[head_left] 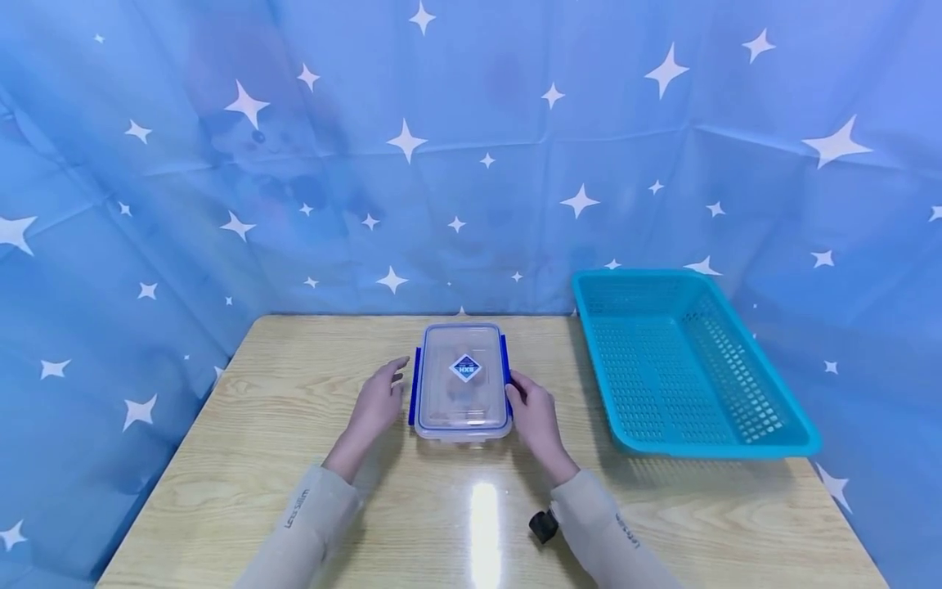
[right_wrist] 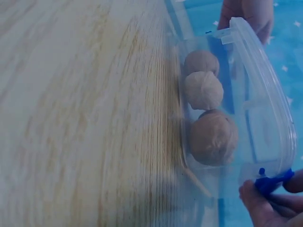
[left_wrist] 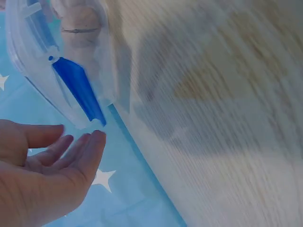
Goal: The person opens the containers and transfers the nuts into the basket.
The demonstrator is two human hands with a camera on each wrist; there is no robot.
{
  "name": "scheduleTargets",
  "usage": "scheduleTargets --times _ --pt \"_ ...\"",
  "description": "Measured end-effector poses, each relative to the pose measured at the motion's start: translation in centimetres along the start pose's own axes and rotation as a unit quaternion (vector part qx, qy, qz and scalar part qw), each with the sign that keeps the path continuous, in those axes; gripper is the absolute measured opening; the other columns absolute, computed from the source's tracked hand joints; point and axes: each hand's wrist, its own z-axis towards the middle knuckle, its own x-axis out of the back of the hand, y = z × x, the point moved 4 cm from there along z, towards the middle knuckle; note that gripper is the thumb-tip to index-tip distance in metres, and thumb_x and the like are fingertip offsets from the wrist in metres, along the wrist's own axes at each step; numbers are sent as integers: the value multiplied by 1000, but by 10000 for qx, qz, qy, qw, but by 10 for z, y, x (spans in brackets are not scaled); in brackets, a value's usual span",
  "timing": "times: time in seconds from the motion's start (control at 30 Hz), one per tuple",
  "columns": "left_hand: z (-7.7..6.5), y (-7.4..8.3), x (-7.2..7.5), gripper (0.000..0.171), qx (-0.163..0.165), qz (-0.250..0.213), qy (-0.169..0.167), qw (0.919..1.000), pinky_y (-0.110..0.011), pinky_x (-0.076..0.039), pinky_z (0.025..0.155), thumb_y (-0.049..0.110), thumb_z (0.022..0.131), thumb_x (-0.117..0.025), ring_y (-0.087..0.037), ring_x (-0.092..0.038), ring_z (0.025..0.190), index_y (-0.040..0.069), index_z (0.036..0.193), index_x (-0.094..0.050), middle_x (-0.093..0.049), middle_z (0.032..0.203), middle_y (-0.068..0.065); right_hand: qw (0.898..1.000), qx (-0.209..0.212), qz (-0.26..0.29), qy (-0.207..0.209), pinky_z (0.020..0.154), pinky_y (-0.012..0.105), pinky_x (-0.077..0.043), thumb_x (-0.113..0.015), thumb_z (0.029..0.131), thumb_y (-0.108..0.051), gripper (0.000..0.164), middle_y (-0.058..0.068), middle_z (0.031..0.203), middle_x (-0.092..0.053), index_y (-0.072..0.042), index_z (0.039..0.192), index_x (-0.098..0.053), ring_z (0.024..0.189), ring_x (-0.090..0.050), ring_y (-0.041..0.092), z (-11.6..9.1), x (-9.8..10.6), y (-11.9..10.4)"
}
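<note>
A clear plastic food container (head_left: 462, 401) with a blue-rimmed lid stands on the table, a blue diamond label on top. Inside it, in the right wrist view, are several round, wrinkled tan things like walnuts (right_wrist: 213, 137). Blue latch flaps stick out along both long sides. My right hand (head_left: 536, 415) pinches the right latch (right_wrist: 270, 183) between thumb and finger. On the other side my left hand (head_left: 377, 401) is near the left latch (left_wrist: 80, 87), its fingers relaxed and slightly bent. Whether its fingertip touches the flap, I cannot tell.
A turquoise perforated basket (head_left: 640, 384) stands at the right of the wooden table (head_left: 221, 491). Behind the table hangs a blue curtain (head_left: 486, 188) with white stars. A small black object (head_left: 543, 526) shows by the right sleeve.
</note>
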Motion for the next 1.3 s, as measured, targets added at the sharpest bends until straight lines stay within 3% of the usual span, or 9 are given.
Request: scheduleTargets --times 0.17,0.37,1.0,1.3 --pt "-2 2 0 46 -134 -683 -10 9976 -49 -45 112 10 103 -50 -38 -49 137 4 148 -45 -48 151 -19 10000 21 20 17 102 47 -53 -50 103 -7 38 28 135 -59 9 137 -53 124 -61 40 0 0 0" --pt "-3 5 -5 49 -355 -1149 -136 9926 -47 -40 116 14 104 -50 -37 -43 142 2 150 -40 -43 155 -19 9999 73 -26 65 102 47 -53 -51 103 -7 38 29 134 -59 10 136 -53 124 -61 41 0 -1 0" --pt "-4 1 -15 64 -317 -1479 -513 9872 -47 -40 115 14 100 -59 -40 -40 143 2 155 -31 -33 159 -21 10000 16 -12 39 103 48 -52 -50 104 -8 39 29 136 -58 10 138 -52 126 -59 41 -1 -1 -4" --pt "-6 0 -20 71 -56 -1531 -703 9857 -48 -34 119 19 97 -65 -37 -35 147 6 156 -29 -33 160 -19 10000 42 -13 48 103 48 -52 -50 103 -8 39 28 136 -59 10 138 -52 126 -59 41 -2 0 -2"
